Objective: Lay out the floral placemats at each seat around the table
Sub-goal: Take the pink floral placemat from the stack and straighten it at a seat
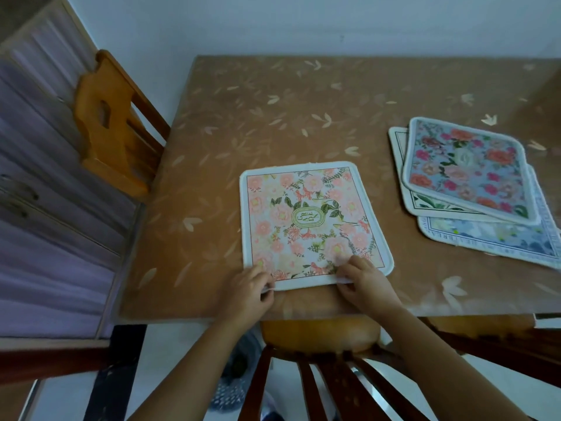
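Observation:
A pink floral placemat [309, 220] with a white border lies flat on the brown table [273, 117], near its front edge and above the chair in front of me. My left hand [247, 291] pinches its near left corner. My right hand [364, 284] pinches its near edge further right, fingers resting on the print. At the right of the table lies a loose stack of three placemats: a blue one with red and pink roses [467, 168] on top, a cream one [431, 205] beneath, and a pale blue one [501, 241] at the bottom.
A wooden chair [321, 360] stands pushed in at the near edge, below my arms. Another wooden chair [112, 120] stands at the table's left side. A purple panelled cabinet [45, 192] fills the left. A white wall runs behind the table.

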### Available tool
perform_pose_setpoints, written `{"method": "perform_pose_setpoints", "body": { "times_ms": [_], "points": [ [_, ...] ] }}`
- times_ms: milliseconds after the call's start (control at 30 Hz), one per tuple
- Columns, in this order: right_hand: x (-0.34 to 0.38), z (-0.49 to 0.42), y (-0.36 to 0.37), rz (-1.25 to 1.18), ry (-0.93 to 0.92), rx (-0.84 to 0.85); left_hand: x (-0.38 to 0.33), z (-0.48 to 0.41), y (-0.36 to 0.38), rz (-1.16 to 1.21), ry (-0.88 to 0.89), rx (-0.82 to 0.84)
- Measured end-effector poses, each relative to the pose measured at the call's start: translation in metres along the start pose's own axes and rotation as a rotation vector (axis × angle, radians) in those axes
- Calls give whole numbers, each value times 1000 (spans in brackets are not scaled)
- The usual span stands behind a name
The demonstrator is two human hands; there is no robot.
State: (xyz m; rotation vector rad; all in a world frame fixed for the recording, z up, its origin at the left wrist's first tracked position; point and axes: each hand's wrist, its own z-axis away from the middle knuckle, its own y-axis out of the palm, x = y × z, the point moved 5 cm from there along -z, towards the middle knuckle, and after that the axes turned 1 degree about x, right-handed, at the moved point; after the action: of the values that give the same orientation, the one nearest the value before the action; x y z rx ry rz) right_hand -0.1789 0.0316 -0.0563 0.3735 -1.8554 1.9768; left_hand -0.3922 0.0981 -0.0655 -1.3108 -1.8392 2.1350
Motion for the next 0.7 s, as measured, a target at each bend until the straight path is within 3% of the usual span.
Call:
{"method": "perform_pose_setpoints", "body": {
  "times_ms": [200, 700],
  "points": [
    [-8, 0, -9, 132, -39, 0, 2, -1, 0, 56, -71, -28],
    [-12, 10, -8, -35, 33, -23, 17, -10, -11, 9, -169, -75]
  ]
}}
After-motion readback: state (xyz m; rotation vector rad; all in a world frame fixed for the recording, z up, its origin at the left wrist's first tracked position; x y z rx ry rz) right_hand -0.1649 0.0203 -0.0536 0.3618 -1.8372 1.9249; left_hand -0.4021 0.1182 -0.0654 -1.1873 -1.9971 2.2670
